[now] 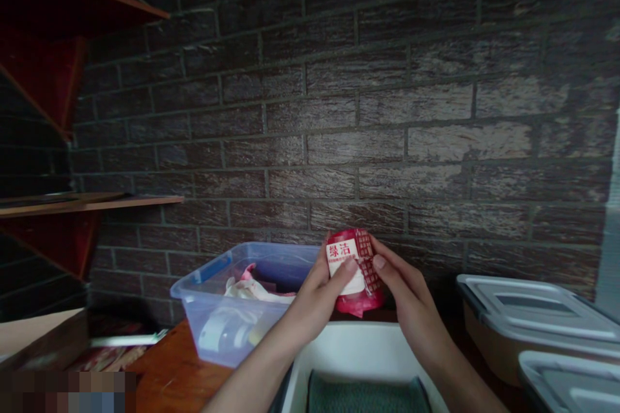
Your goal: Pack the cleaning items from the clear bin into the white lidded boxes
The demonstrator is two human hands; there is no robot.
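Note:
A red plastic-wrapped package (353, 303) with a white label and red Chinese characters is held up between my two hands. My left hand (322, 287) wraps its left side, with the thumb lying across the label. From the right, my right hand (404, 284) presses its fingers against the patterned side of the wrapper. What is inside the package cannot be made out. Just below is a white bin (361, 335) with a dark green ribbed thing (368, 393) in it. Left of my forearm stands a clear bluish plastic box (194, 297).
The box contains white and pink cloth (256, 290) and bottle-like shapes. Two lidded containers (537, 310) stand on the right. All rest on a wooden table (169, 361) against a dark brick wall (334, 129). Red-brown shelves (92, 203) jut out at left.

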